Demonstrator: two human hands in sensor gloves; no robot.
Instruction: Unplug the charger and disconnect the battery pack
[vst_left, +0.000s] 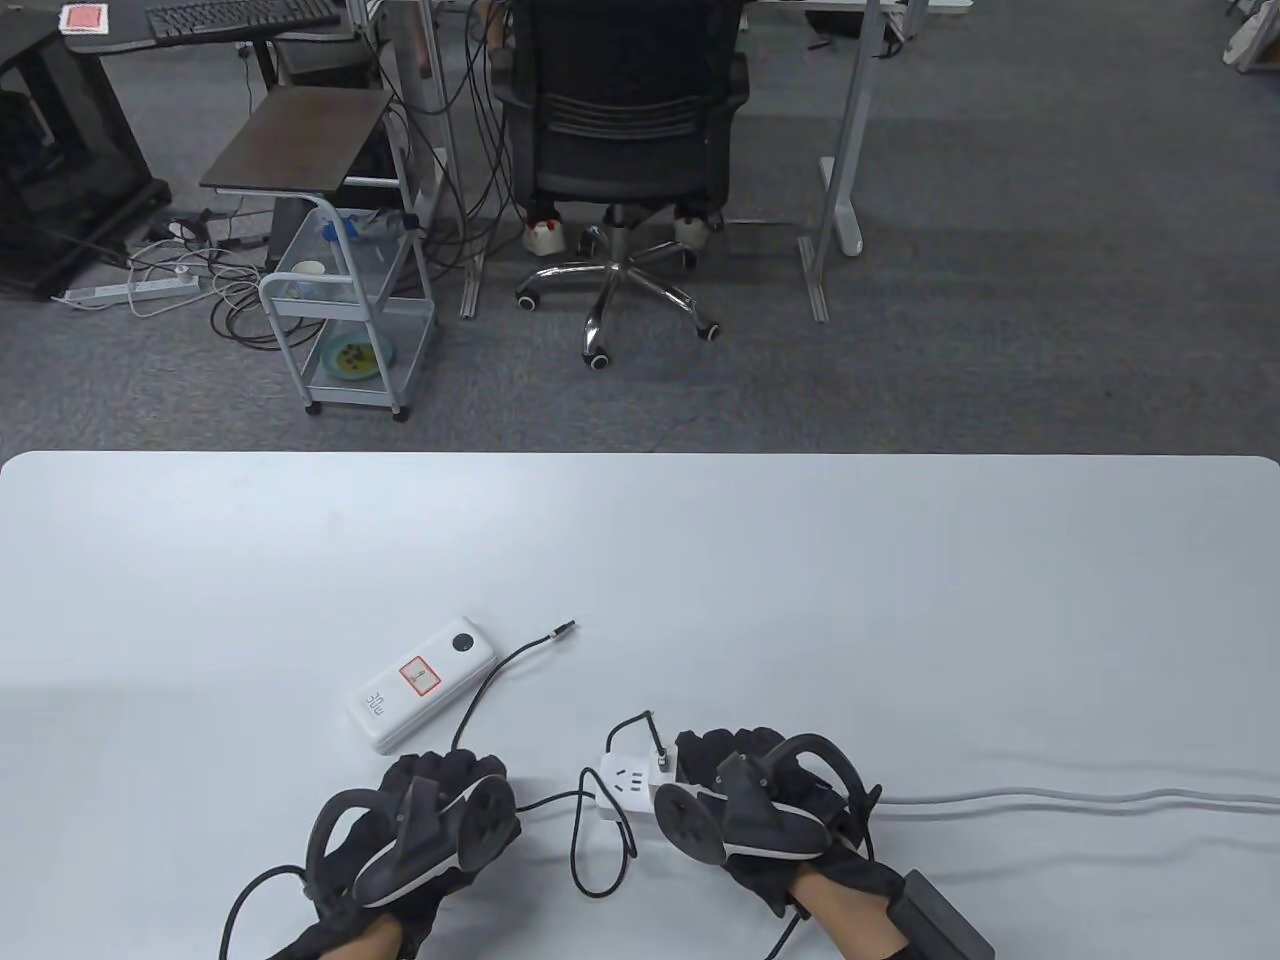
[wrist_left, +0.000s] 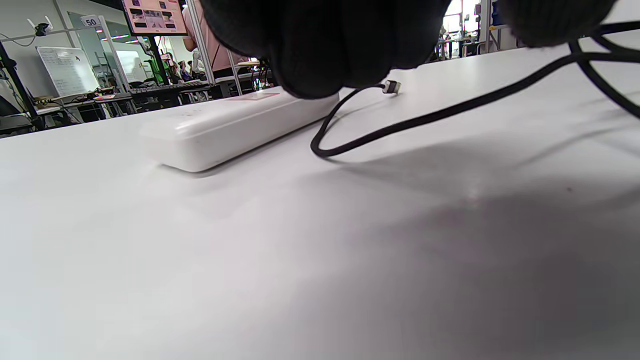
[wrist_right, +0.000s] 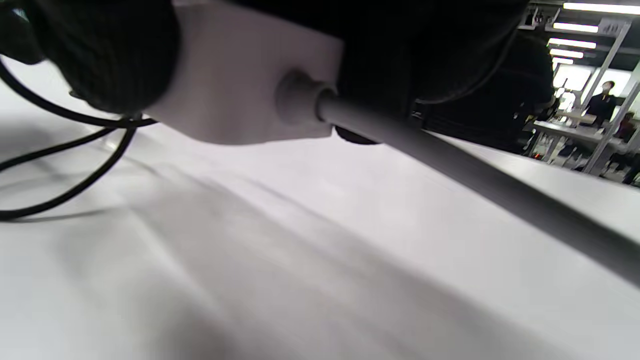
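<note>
While the pack (vst_left: 424, 683) lies free on the bench (vst_left: 900, 600), left of centre, its cable (vst_left: 500, 670) is already out, the loose plug (vst_left: 565, 628) resting just beyond it. Nearest the left edge, the left hand (vst_left: 420, 830) sits curled, knuckles down, close behind the pack; whether it pinches the black cable passing under it, I cannot tell. To the right, the strip (vst_left: 630, 785) lies under the right hand (vst_left: 760, 810), whose fingers (wrist_right: 115, 55) wrap the white body near where the grey cord (wrist_right: 450, 165) leaves it; that hand grips the strip.

Likely trouble: the black cable loops between the hands, so a quick pull could snag it and drag the pack. If the strip is held too lightly, tugging the small plug on its top may lift the whole strip. The grey cord runs off the right edge and could resist any shift leftward.

Room is generous ahead, toward the far edge; the near edge is close behind both wrists, so pulls should go upward or forward.
</note>
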